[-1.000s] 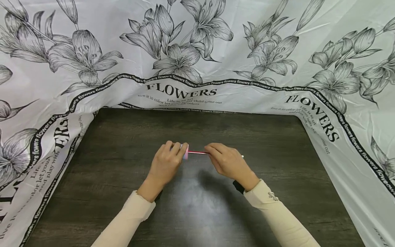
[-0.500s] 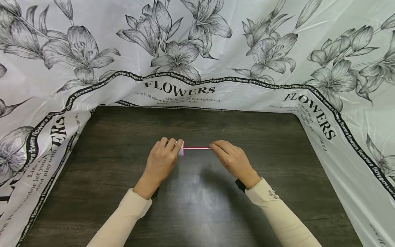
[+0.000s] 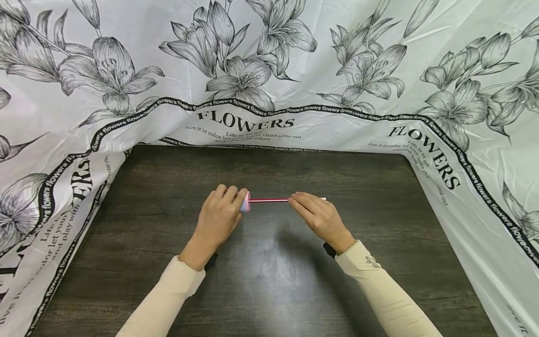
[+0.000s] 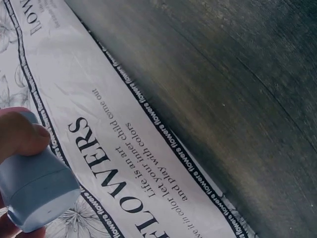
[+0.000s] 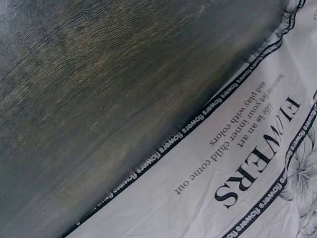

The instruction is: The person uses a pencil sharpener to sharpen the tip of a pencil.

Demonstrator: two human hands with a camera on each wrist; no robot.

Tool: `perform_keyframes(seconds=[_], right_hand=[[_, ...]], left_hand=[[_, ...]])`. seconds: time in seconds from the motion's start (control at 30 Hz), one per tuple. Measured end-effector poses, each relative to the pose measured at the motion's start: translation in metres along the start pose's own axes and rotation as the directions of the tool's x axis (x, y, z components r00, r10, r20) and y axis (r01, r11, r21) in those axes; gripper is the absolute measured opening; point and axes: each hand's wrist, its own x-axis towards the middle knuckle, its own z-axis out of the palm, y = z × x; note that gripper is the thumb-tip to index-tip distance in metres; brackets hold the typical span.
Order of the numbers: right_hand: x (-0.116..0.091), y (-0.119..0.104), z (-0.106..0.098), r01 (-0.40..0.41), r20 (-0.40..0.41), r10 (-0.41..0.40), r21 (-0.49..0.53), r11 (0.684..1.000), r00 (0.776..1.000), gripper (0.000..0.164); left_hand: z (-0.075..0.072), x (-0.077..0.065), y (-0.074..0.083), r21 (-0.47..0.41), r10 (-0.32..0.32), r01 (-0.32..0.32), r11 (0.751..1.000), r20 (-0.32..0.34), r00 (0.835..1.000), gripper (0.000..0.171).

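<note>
In the head view my left hand (image 3: 216,213) grips a small barrel-shaped pencil sharpener (image 3: 245,202), light blue with a pink end. Its blue rounded body (image 4: 42,186) shows at the lower left of the left wrist view, with my thumb (image 4: 25,136) pressed along it. A thin red pencil (image 3: 268,201) with a pale stripe runs level from the pink end across to my right hand (image 3: 317,217). The fingertips there pinch it, and its white far end sticks out past the knuckles. The point of the pencil is hidden at the sharpener. Neither hand shows in the right wrist view.
Both hands are over a dark wood-grain table (image 3: 177,173). A white cloth (image 3: 353,133) printed with flowers and lettering borders it at the back and both sides.
The left hand and sharpener have shifted left, the right hand slightly right, so a longer stretch of pencil shows between them. The right hand's pose on the pencil has varied a little.
</note>
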Motion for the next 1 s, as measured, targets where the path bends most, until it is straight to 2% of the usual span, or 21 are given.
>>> perform_keyframes(seconds=[0.1, 0.27, 0.37, 0.5, 0.6, 0.7, 0.87, 1.0], right_hand=[[0.0, -0.001, -0.002, -0.025, 0.032, 0.024, 0.021, 0.999, 0.999, 0.021], [-0.002, -0.003, -0.005, -0.095, 0.157, 0.08, 0.089, 0.991, 0.984, 0.033], [-0.002, -0.003, -0.007, -0.118, 0.214, 0.093, 0.107, 0.987, 0.972, 0.038], [-0.002, 0.0, -0.008, -0.12, 0.258, 0.09, 0.103, 0.987, 0.962, 0.036], [-0.003, 0.002, -0.007, -0.1, 0.233, 0.079, 0.081, 0.992, 0.969, 0.029], [-0.007, 0.004, -0.008, -0.076, 0.165, 0.063, 0.07, 0.995, 0.984, 0.025], [-0.011, 0.006, -0.011, 0.01, 0.026, -0.012, 0.066, 0.998, 1.0, 0.022], [-0.01, 0.005, -0.01, 0.053, -0.028, -0.051, 0.077, 0.996, 0.998, 0.02]], left_hand=[[0.002, -0.002, 0.001, 0.029, 0.045, -0.043, 0.999, -0.052, 0.998, 0.049], [0.007, -0.002, 0.001, 0.088, 0.093, -0.081, 0.993, -0.14, 0.986, 0.029], [0.009, -0.002, 0.001, 0.11, 0.106, -0.09, 0.99, -0.15, 0.983, 0.023], [0.009, -0.005, 0.0, 0.079, 0.093, -0.084, 0.993, -0.123, 0.988, 0.036], [0.008, -0.008, -0.002, 0.037, 0.066, -0.063, 0.997, -0.094, 0.993, 0.05], [0.004, -0.008, -0.004, 0.007, 0.048, -0.048, 0.999, -0.079, 0.996, 0.059], [-0.002, -0.004, -0.009, -0.011, 0.03, -0.031, 0.999, -0.068, 0.997, 0.055], [-0.004, -0.004, -0.01, -0.006, 0.029, -0.029, 1.0, -0.053, 0.998, 0.055]])
